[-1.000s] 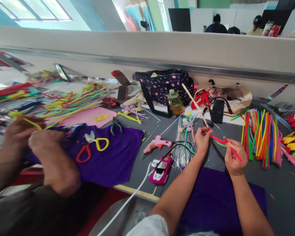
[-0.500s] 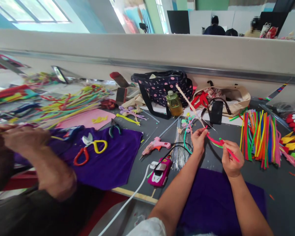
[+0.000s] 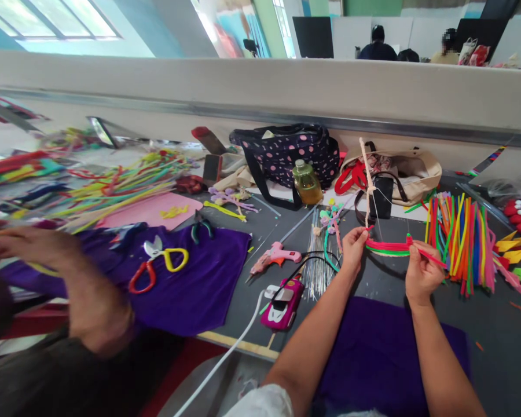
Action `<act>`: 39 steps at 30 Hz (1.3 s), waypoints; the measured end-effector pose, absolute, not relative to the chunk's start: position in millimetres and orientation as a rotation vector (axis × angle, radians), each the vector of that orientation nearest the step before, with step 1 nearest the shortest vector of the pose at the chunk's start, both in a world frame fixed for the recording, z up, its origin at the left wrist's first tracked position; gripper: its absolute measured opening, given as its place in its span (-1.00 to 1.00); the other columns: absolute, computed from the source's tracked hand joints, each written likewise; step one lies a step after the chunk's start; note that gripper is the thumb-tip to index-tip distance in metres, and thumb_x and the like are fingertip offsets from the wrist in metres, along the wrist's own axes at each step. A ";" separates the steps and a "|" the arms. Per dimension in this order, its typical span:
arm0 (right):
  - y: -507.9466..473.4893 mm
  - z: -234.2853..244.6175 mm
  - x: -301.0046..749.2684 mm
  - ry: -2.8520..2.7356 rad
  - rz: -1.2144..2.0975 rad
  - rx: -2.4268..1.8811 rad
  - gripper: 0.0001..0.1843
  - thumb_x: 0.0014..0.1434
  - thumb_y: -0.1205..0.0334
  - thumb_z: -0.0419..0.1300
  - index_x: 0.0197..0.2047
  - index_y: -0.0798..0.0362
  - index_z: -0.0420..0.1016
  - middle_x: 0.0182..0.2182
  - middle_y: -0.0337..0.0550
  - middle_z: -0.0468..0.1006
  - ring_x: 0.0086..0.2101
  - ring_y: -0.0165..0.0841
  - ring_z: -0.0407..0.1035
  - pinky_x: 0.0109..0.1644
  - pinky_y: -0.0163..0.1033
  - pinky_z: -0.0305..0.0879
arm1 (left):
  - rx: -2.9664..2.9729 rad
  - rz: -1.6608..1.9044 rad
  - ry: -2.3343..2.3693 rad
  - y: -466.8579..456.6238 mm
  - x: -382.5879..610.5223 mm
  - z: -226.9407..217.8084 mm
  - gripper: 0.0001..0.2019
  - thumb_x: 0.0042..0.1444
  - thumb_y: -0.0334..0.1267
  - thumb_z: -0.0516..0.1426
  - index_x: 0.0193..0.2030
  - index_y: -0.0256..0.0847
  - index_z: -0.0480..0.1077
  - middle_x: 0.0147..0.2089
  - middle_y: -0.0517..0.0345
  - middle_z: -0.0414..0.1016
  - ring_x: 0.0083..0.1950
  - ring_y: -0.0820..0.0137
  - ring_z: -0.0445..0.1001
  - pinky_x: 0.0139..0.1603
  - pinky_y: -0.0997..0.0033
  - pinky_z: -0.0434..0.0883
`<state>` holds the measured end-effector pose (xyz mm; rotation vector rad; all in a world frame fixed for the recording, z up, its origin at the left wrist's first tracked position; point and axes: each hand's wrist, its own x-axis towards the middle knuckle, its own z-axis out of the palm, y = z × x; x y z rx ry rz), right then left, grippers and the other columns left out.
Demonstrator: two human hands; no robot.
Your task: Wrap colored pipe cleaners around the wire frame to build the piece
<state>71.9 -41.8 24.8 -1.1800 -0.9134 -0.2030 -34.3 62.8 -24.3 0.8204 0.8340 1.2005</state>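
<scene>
A bundle of pink and green pipe cleaners [image 3: 388, 247] stretches level between my two hands above the grey table. My left hand [image 3: 353, 252] pinches its left end, where a cream fuzzy pipe-cleaner stem [image 3: 367, 174] stands up with thin pale strands hanging from it. At the right end, my right hand [image 3: 421, 272] grips the bundle; a pink tail sticks out past the fingers and a short pink-and-green tip rises beside them. Below my forearms lies a purple cloth [image 3: 360, 347].
Loose colourful pipe cleaners [image 3: 460, 243] lie right. Left are a pink glue gun [image 3: 275, 258], a magenta device [image 3: 283, 304] with cables, wires [image 3: 319, 266], scissors [image 3: 158, 258] and pliers [image 3: 201, 227]. Bags [image 3: 286, 156] and a bottle [image 3: 307, 182] stand behind. A co-worker's arm [image 3: 82, 278] reaches in.
My right hand has moved right and slightly down, and the bundle now lies more level. The cream stem has swung from leaning left to nearly upright. The co-worker's hands shifted left.
</scene>
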 end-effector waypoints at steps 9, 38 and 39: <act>-37.4 15.2 85.1 -0.670 -0.030 -1.250 -0.78 0.11 0.11 0.27 -0.34 0.11 0.49 -0.38 -0.10 0.55 -0.33 -0.31 0.48 -0.19 -0.13 0.45 | 0.805 1.149 0.810 60.9 -34.5 -21.8 -0.70 -0.14 -0.11 0.31 -0.36 -0.26 0.41 -0.48 0.21 0.42 -0.40 0.45 0.45 -0.30 0.48 0.32; -21.7 15.7 95.5 -1.262 0.135 -1.605 -0.67 0.26 0.04 0.03 -0.16 0.07 0.50 -0.25 -0.08 0.58 -0.32 -0.33 0.44 -0.24 -0.26 0.32 | 0.563 1.040 0.682 55.1 -24.1 -23.3 -0.55 -0.35 -0.15 0.44 -0.31 -0.31 0.46 -0.46 0.14 0.50 -0.39 0.41 0.54 -0.42 0.55 0.37; -14.7 15.8 92.3 -1.316 0.163 -1.588 -0.68 0.27 0.09 0.01 -0.12 0.07 0.49 -0.21 -0.06 0.58 -0.28 -0.32 0.45 -0.18 -0.24 0.34 | 0.572 1.030 0.658 54.5 -24.2 -22.9 -0.55 -0.34 -0.15 0.44 -0.31 -0.32 0.46 -0.45 0.13 0.51 -0.40 0.41 0.53 -0.39 0.53 0.39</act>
